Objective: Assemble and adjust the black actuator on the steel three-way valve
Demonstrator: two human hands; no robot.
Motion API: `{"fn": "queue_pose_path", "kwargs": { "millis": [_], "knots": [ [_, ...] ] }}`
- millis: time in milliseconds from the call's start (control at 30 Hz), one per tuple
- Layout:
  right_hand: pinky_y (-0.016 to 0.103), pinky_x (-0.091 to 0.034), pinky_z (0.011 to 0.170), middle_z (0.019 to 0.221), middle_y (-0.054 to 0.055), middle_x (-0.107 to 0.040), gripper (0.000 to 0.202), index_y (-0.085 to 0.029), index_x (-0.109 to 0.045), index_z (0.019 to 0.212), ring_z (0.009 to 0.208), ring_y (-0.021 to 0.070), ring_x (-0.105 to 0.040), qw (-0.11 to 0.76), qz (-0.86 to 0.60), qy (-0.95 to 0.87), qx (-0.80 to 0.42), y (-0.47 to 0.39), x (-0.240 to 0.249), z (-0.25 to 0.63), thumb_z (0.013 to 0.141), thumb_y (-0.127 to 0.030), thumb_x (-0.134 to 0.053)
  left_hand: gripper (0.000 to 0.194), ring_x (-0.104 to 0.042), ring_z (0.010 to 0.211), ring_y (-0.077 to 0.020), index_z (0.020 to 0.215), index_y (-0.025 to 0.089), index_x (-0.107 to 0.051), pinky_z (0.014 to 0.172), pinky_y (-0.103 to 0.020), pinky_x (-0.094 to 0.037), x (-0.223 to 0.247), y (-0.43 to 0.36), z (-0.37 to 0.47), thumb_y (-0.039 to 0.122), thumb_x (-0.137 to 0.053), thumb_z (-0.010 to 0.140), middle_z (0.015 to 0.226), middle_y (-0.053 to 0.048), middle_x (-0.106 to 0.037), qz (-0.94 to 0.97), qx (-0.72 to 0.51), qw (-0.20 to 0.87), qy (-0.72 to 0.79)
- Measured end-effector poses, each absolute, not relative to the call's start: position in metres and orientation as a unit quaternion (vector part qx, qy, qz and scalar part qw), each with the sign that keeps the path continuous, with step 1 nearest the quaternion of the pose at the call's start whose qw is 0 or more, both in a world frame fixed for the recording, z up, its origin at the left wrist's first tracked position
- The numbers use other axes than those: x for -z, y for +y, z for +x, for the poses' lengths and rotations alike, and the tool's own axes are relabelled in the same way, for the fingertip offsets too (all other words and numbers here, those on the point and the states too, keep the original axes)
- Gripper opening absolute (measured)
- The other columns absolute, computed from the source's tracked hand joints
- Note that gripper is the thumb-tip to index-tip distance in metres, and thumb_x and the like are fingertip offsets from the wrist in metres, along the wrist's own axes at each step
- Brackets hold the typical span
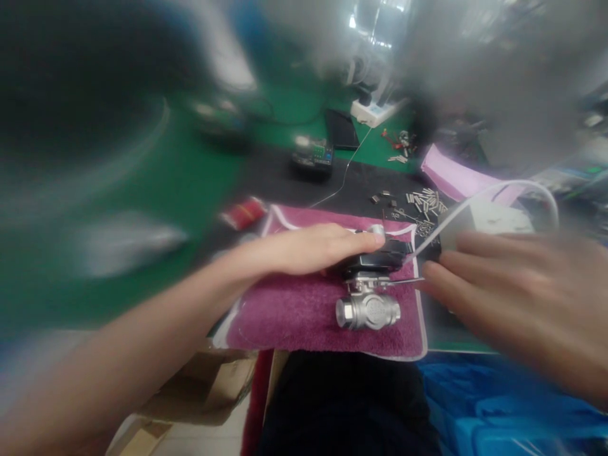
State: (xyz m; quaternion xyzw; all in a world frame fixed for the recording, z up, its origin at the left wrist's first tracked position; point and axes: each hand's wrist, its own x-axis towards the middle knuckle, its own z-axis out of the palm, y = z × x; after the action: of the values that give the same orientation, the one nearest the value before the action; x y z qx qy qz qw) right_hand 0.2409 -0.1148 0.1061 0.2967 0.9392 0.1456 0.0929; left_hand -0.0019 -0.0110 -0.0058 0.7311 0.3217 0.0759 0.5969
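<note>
forearm of the left hand (304,248) runs from the lower left of the frame up to centre, palm down, fingers flat and closed over the black handle (380,259) of a steel ball valve (368,310). pressing rather than gripping, as far as the blur allows. right hand (503,297) comes in from the right edge, fingers extended and loose, tips just beside the handle's end and a thin metal rod (403,280) sticking out there; can't tell if it touches or pinches anything, heavy motion blur.

valve sits centre frame on a magenta towel (294,316), threaded port facing left, body near the towel's lower edge. towel lies on a dark mat, green bench (180,183) behind.

upper right of centre: scatter of small metal pins (427,201), white cable (498,190) looping over a white box. small black device with buttons (313,158) top centre. cardboard box (209,386) lower left under the bench edge.

judgement on doing this well: keep the left palm load straight down so the valve body doesn't roll on the soft towel, bring the right fingers to the handle end square, and keep the cable clear of the handle.
</note>
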Motion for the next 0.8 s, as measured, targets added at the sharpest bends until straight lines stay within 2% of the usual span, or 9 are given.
{"fn": "queue_pose_path", "kwargs": {
  "millis": [100,167,333,500,667,800],
  "knots": [
    [0.034,-0.024,0.046,0.060,0.004,-0.052,0.024,-0.018,-0.060,0.082,0.045,0.0189,-0.049,0.115,0.273,0.943,-0.150,-0.108,-0.100,0.240,0.079,-0.004,-0.041,0.058,-0.066,0.098,-0.0230,0.110,0.028,-0.078,0.089,-0.030,-0.047,0.007,-0.011,-0.001,0.075,-0.045,0.099,0.114,0.002,-0.075,0.725,-0.077,0.598,0.332],
    [0.036,-0.021,0.046,0.057,0.002,-0.049,0.027,-0.019,-0.059,0.081,0.041,0.0197,-0.049,0.122,0.266,0.945,-0.149,-0.105,-0.098,0.240,0.081,-0.002,-0.038,0.058,-0.066,0.100,-0.0232,0.108,0.028,-0.077,0.090,-0.030,-0.047,0.008,-0.011,0.000,0.075,-0.045,0.100,0.116,0.002,-0.075,0.723,-0.085,0.603,0.327],
    [0.037,-0.025,0.053,0.061,0.001,-0.049,0.027,-0.022,-0.053,0.083,0.046,0.0211,-0.049,0.093,0.285,0.946,-0.124,-0.102,-0.092,0.244,0.088,-0.003,-0.035,0.055,-0.064,0.112,-0.0238,0.113,0.031,-0.075,0.099,-0.031,-0.045,0.010,-0.011,0.000,0.074,-0.042,0.101,0.125,0.004,-0.072,0.729,-0.100,0.610,0.295],
    [0.035,-0.023,0.058,0.064,-0.002,-0.046,0.019,-0.023,-0.044,0.085,0.052,0.0184,-0.045,0.044,0.304,0.949,-0.072,-0.102,-0.080,0.256,0.103,-0.018,-0.043,0.061,-0.062,0.119,-0.0276,0.118,0.030,-0.073,0.103,-0.034,-0.044,0.008,-0.011,-0.001,0.078,-0.040,0.100,0.129,0.001,-0.070,0.732,-0.088,0.602,0.306],
    [0.034,-0.017,0.059,0.063,-0.002,-0.038,0.031,-0.023,-0.043,0.079,0.053,0.0174,-0.034,0.035,0.363,0.927,-0.084,-0.112,-0.060,0.271,0.107,-0.035,-0.051,0.062,-0.062,0.114,-0.0292,0.115,0.030,-0.072,0.091,-0.034,-0.044,0.007,-0.010,-0.002,0.079,-0.038,0.100,0.129,0.000,-0.070,0.728,-0.066,0.598,0.328],
    [0.033,-0.014,0.058,0.064,-0.002,-0.040,0.035,-0.023,-0.042,0.079,0.055,0.0172,-0.038,0.040,0.401,0.911,-0.088,-0.120,-0.042,0.279,0.106,-0.041,-0.054,0.062,-0.064,0.104,-0.0267,0.108,0.027,-0.072,0.084,-0.032,-0.043,0.006,-0.009,-0.002,0.078,-0.038,0.100,0.117,0.000,-0.073,0.729,-0.055,0.601,0.324]
  ]
}}
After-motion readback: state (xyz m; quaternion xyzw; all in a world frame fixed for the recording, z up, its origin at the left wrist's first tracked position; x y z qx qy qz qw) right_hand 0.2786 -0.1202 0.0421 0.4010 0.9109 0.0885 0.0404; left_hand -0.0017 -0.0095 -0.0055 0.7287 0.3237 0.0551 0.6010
